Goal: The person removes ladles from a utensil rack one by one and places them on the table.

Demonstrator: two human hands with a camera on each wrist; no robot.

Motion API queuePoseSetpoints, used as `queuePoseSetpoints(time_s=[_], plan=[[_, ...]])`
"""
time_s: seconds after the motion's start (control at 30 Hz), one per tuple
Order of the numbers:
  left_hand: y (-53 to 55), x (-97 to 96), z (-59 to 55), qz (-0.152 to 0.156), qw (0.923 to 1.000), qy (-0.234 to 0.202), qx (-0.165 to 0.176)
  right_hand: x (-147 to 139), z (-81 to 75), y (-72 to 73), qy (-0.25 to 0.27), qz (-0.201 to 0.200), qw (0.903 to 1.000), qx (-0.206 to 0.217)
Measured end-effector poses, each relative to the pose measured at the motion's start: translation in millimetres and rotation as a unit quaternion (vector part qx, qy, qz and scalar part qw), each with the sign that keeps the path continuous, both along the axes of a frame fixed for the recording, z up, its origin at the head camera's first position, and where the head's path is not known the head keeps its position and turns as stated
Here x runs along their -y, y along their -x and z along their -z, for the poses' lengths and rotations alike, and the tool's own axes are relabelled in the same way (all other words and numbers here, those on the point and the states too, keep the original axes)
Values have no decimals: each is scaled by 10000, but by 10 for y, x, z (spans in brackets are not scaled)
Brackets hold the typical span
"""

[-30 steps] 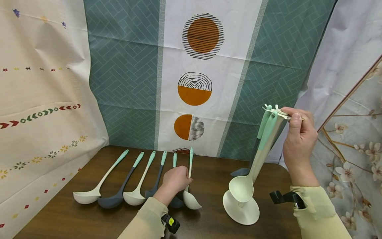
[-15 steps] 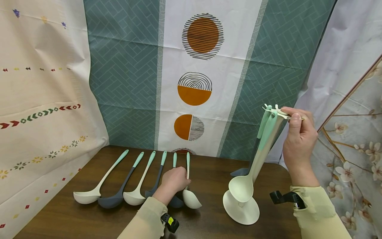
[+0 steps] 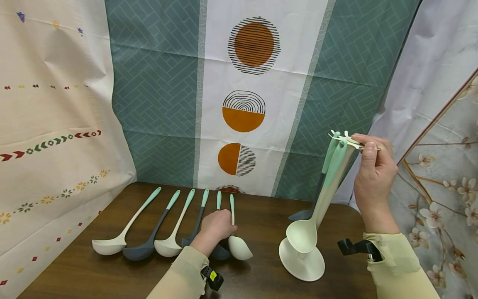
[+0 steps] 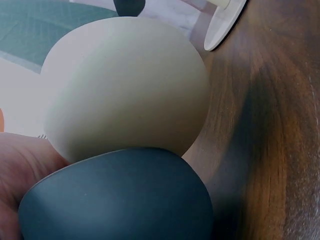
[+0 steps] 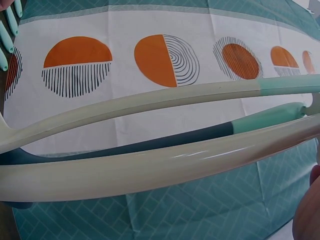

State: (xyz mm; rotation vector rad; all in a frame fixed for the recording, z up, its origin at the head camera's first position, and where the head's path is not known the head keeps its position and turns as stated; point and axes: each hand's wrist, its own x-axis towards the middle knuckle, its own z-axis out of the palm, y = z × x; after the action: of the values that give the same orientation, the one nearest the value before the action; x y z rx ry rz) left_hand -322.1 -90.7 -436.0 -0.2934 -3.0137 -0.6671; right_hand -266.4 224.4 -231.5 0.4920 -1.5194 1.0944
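In the head view my left hand point(image 3: 218, 226) grips the handle of a white ladle point(image 3: 240, 248) with a mint-green end, low over the table. A dark grey ladle point(image 3: 220, 252) lies right beside it, its handle partly hidden behind that hand. The bowls of the white ladle point(image 4: 125, 85) and the dark ladle point(image 4: 120, 197) fill the left wrist view. My right hand point(image 3: 375, 178) pinches the hooked top of a cream utensil stand point(image 3: 305, 265), which leans to the right. From its hooks hang a white ladle point(image 3: 301, 236) and a dark-headed utensil point(image 3: 300, 215).
Left of my left hand lie a white ladle point(image 3: 109, 246), a dark ladle point(image 3: 139, 252), another white ladle point(image 3: 168, 247) and another dark ladle point(image 3: 189, 240), side by side on the brown table point(image 3: 269, 224). Patterned cloths point(image 3: 160, 104) hang behind and at the sides.
My left hand has shifted slightly left with the white ladle, whose handle end has come down and leftward. My right hand and the stand have stayed put.
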Motion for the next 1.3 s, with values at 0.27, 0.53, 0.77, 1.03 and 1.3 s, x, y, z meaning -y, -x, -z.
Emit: queuePoseSetpoints(time_s=[0.27, 0.53, 0.77, 1.03, 1.3], plan=[[2, 4, 1, 14, 10000, 42, 32, -42, 25, 57, 35, -53, 10000, -8], [-26, -6, -21, -27, 9999, 102, 65, -34, 27, 46, 42, -29, 10000, 56], [-16, -1, -17, -13, 9999, 99, 69, -20, 17, 27, 42, -75, 10000, 18], [-2, 17, -16, -84, 9999, 120, 18, -7, 7, 17, 45, -29, 10000, 25], [-21, 15, -62, -179, 9996, 192, 41, 14, -4, -15, 15, -20, 10000, 51]])
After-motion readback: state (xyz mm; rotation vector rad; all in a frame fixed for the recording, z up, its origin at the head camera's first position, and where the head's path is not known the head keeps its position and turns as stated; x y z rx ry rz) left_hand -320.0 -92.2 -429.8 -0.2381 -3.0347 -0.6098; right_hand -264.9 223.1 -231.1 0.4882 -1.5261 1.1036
